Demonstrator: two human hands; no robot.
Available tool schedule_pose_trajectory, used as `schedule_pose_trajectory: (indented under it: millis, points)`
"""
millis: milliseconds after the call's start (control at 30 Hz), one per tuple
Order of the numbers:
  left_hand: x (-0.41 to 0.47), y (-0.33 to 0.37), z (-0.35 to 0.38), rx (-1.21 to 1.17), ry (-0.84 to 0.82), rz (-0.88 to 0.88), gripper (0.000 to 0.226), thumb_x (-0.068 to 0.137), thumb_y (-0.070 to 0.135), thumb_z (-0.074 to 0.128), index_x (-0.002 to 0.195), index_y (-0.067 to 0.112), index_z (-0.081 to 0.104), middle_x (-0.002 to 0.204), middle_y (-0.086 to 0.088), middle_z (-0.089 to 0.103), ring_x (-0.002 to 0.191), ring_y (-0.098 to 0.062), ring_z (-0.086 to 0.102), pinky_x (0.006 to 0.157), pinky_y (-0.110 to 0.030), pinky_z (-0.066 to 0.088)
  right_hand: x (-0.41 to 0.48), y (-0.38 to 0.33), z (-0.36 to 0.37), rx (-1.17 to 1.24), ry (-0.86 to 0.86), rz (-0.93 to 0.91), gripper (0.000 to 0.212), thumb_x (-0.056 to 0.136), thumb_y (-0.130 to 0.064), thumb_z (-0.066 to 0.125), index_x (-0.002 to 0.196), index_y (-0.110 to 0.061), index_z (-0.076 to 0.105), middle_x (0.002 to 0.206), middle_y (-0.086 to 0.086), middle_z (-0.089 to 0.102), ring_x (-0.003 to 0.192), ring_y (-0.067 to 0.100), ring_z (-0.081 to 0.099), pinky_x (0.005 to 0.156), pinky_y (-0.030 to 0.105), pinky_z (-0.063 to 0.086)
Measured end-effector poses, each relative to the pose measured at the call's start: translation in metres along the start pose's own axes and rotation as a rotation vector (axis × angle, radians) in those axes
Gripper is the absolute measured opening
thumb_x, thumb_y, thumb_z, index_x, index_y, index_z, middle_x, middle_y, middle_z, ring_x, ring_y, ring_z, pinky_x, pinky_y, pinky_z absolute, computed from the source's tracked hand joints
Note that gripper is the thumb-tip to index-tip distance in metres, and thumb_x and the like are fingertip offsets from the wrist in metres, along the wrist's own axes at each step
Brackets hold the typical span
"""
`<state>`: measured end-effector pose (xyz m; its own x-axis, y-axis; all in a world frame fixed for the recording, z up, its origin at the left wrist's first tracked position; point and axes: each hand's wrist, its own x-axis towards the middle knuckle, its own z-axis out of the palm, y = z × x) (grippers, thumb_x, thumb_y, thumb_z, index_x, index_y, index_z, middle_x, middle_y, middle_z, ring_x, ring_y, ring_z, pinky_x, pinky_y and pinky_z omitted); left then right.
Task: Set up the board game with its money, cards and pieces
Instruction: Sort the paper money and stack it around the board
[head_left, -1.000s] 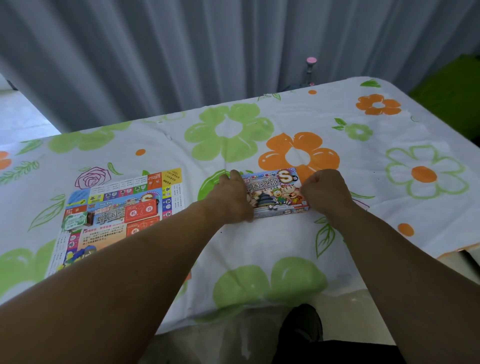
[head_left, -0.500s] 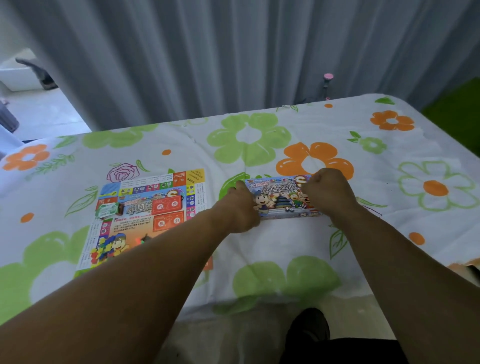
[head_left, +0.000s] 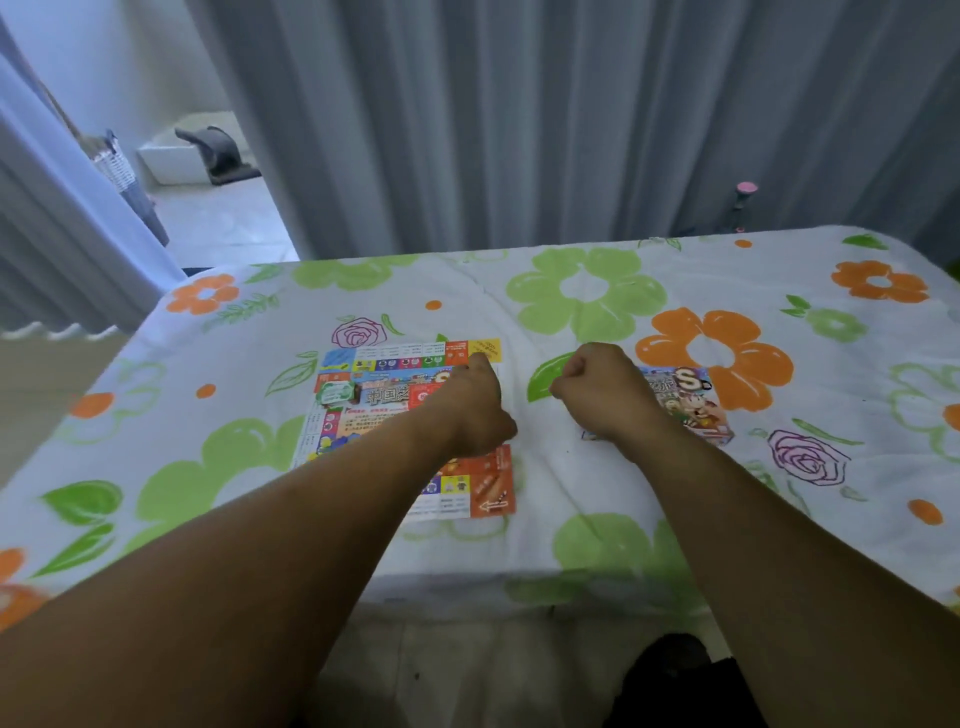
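Board (head_left: 363, 426) at 9 o'clock under left grip (head_left: 467, 405), box (head_left: 685, 400) at 3 o'clock beside right grip (head_left: 597, 395); both curled, contents cannot tell, maybe small pieces.

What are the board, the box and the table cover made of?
Board: thin printed paper or card, apparently; it lies flat. Box: likely printed cardboard, with stiff straight edges. Cover: soft printed fabric; it creases and drapes over the edge.
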<state>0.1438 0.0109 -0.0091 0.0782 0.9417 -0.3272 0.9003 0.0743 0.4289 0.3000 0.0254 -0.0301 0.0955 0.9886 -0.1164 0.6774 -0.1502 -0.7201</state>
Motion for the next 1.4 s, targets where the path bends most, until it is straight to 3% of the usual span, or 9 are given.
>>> schedule_pose_trajectory:
  millis: [233,500,600,700,867,1067,1233,1333,1400]
  points:
    - [-0.03,-0.052,-0.038,-0.066,0.033,-0.068,0.069,0.087,0.02,0.074,0.139,0.004,0.032,0.138,-0.016,0.049,0.123,-0.034,0.053,0.093,-0.039,0.047,-0.016,-0.041,0.037,0.007,-0.077,-0.056,0.018,0.088,-0.024,0.066,0.102,-0.014,0.061,0.107,0.006,0.065,0.098,0.029,0.062,0.08,0.034,0.048]
    - [-0.042,-0.101,-0.059,-0.193,0.034,-0.092,0.066,0.089,0.015,0.072,0.14,0.008,0.031,0.125,-0.011,0.057,0.094,-0.025,0.059,0.064,-0.029,0.045,-0.019,-0.075,0.066,0.196,-0.091,0.035,0.012,0.088,-0.012,0.066,0.091,0.0,0.065,0.091,0.015,0.069,0.083,0.03,0.066,0.083,0.049,0.056]
    - [-0.035,-0.114,-0.058,-0.215,0.031,-0.086,0.064,0.092,0.008,0.063,0.145,0.008,0.028,0.135,-0.011,0.058,0.098,-0.028,0.063,0.07,-0.031,0.047,-0.01,-0.079,0.077,0.251,-0.116,0.107,0.008,0.087,-0.008,0.066,0.081,-0.005,0.061,0.081,0.013,0.063,0.073,0.026,0.06,0.075,0.045,0.056]
    - [-0.018,-0.126,-0.052,-0.272,0.036,-0.088,0.054,0.092,0.0,0.056,0.141,0.009,0.034,0.13,-0.011,0.061,0.093,-0.026,0.064,0.067,-0.033,0.051,0.008,-0.083,0.09,0.305,-0.143,0.199,0.013,0.088,-0.007,0.068,0.079,-0.004,0.059,0.083,0.015,0.067,0.074,0.03,0.067,0.078,0.051,0.059]
    - [0.02,-0.132,-0.037,-0.37,0.026,-0.116,0.044,0.093,-0.003,0.054,0.134,0.01,0.044,0.124,-0.007,0.062,0.102,-0.023,0.061,0.082,-0.037,0.054,0.045,-0.08,0.113,0.389,-0.157,0.34,0.009,0.085,-0.005,0.069,0.085,0.001,0.062,0.09,0.024,0.071,0.073,0.031,0.067,0.077,0.048,0.06]
    - [0.052,-0.127,-0.029,-0.161,-0.06,-0.052,0.043,0.095,0.005,0.052,0.138,0.014,0.051,0.133,-0.009,0.058,0.117,-0.027,0.058,0.094,-0.038,0.052,0.066,-0.075,0.122,0.411,-0.167,0.478,0.006,0.088,-0.003,0.061,0.088,0.001,0.057,0.048,0.006,0.056,0.031,0.013,0.051,0.05,0.027,0.045]
    - [0.064,-0.128,-0.027,0.025,-0.12,-0.008,0.034,0.1,0.016,0.048,0.134,0.013,0.054,0.133,-0.011,0.056,0.125,-0.029,0.048,0.103,-0.039,0.041,0.07,-0.07,0.123,0.364,-0.242,0.548,0.009,0.09,-0.007,0.06,0.083,-0.004,0.057,0.038,0.0,0.054,0.028,0.011,0.049,0.036,0.018,0.04]
    - [0.067,-0.134,-0.024,0.177,-0.167,0.023,0.037,0.101,0.024,0.048,0.136,0.013,0.052,0.137,-0.013,0.048,0.135,-0.034,0.033,0.113,-0.046,0.029,0.077,-0.066,0.126,0.35,-0.253,0.58,0.009,0.09,-0.009,0.057,0.081,-0.006,0.056,0.044,0.003,0.053,0.034,0.012,0.045,0.043,0.021,0.036]
    - [0.07,-0.138,-0.02,0.218,-0.189,0.035,0.04,0.099,0.026,0.052,0.137,0.015,0.05,0.14,-0.014,0.045,0.136,-0.036,0.03,0.113,-0.052,0.033,0.082,-0.064,0.129,0.339,-0.249,0.592,0.006,0.089,-0.008,0.057,0.083,-0.005,0.055,0.047,0.004,0.051,0.034,0.012,0.042,0.043,0.022,0.034]
